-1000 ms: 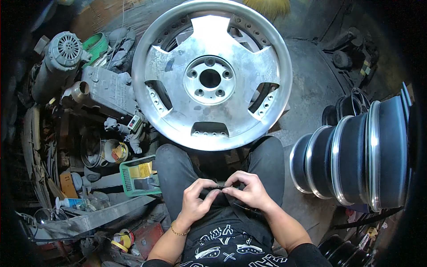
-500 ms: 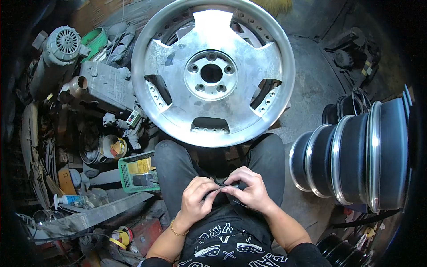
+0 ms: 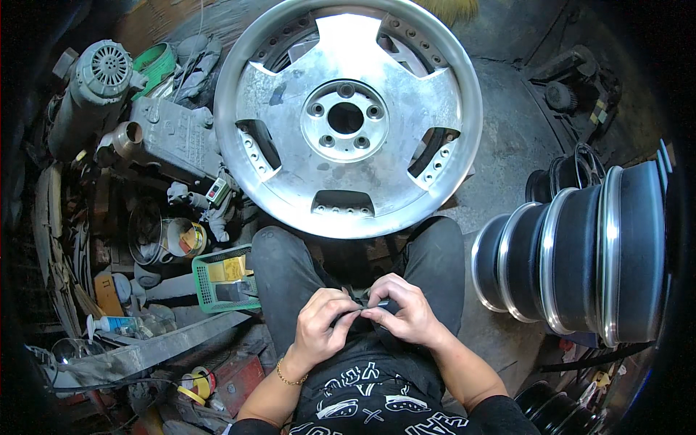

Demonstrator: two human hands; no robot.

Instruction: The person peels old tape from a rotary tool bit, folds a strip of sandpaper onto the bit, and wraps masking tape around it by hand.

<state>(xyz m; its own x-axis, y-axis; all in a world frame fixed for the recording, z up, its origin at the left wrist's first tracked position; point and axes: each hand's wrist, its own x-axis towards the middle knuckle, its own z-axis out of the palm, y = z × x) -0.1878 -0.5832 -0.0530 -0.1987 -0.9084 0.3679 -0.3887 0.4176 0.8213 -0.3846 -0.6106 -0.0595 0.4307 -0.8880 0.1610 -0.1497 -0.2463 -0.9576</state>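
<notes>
Both hands meet over my lap, fingertips almost touching. My left hand (image 3: 324,322) is pinched, thumb against fingers, on a small dark piece (image 3: 361,305) that looks thin and flat; its kind is too small to make out. My right hand (image 3: 403,310) pinches at the same piece from the other side. Just beyond my knees lies a large silver car wheel (image 3: 283,138), face up, with a round hub hole, several bolt holes and cut-out windows. Its metal face is brushed, with dull smudges. Neither hand touches the wheel.
A green plastic basket (image 3: 206,293) with a yellow block (image 3: 228,269) stands left of my knee. At right, several black rims (image 3: 573,257) with polished lips are stacked sideways. A grey motor (image 3: 105,72), a spray bottle (image 3: 116,324) and tape rolls (image 3: 194,388) crowd the left.
My right hand has shifted very slightly, its index finger a little more raised and apart from the thumb. The left hand and the wheel stay practically as they were.
</notes>
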